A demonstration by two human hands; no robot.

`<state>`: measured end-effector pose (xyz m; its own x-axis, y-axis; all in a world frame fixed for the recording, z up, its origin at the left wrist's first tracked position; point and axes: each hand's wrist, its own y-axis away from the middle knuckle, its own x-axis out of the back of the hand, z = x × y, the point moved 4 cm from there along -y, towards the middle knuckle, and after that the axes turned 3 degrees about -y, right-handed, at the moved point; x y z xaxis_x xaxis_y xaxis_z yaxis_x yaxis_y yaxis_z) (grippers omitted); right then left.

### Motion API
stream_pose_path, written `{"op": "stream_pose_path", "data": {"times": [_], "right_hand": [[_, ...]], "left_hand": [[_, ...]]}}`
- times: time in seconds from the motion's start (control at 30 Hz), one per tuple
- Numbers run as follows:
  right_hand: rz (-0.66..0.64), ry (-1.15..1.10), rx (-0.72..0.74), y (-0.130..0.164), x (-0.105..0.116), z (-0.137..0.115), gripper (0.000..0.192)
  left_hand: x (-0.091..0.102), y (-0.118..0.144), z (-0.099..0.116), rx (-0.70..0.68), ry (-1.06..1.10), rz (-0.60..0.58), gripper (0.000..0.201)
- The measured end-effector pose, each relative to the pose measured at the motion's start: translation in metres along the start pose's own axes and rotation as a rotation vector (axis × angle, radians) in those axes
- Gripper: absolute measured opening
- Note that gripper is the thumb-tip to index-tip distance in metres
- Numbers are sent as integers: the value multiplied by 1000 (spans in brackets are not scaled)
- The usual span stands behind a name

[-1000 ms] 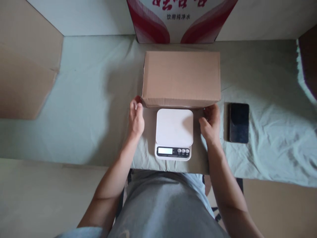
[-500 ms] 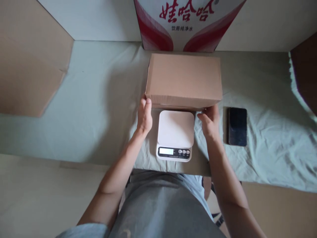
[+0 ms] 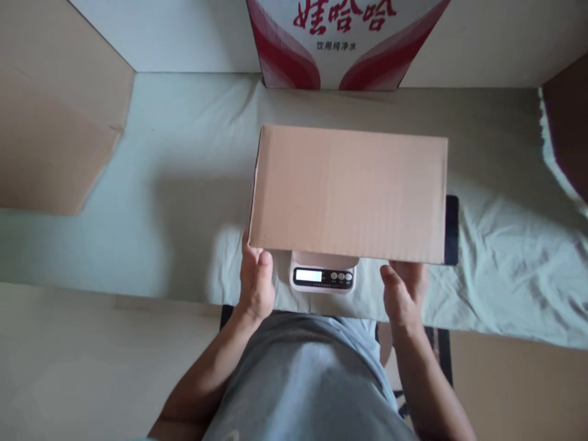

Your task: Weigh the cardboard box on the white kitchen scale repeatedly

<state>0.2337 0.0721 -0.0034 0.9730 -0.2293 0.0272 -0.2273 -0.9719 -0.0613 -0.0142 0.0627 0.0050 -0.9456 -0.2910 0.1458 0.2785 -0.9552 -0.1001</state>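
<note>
Cloth: dim overall; broad, soft shadow left of the left hand, paler folds right of the right hand
Display: washed-out white glow between both hands
Carton: softly lit top just beyond both hands
Red lettering: smeared, beyond both hands

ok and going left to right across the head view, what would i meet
large cardboard panel → left hand → white scale → right hand → visible strip of the black phone → dark brown surface at the edge
</note>
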Motion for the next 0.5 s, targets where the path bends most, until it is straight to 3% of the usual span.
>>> {"op": "stream_pose_path", "data": {"times": [0.17, 0.5], "right_hand": [[33, 26, -23, 16, 10, 3, 52], [-64, 79, -43, 26, 10, 13, 41]], "left_hand": [[-2, 17, -3, 49, 105, -52, 38], [6, 21, -15, 32, -32, -42, 38]]}}
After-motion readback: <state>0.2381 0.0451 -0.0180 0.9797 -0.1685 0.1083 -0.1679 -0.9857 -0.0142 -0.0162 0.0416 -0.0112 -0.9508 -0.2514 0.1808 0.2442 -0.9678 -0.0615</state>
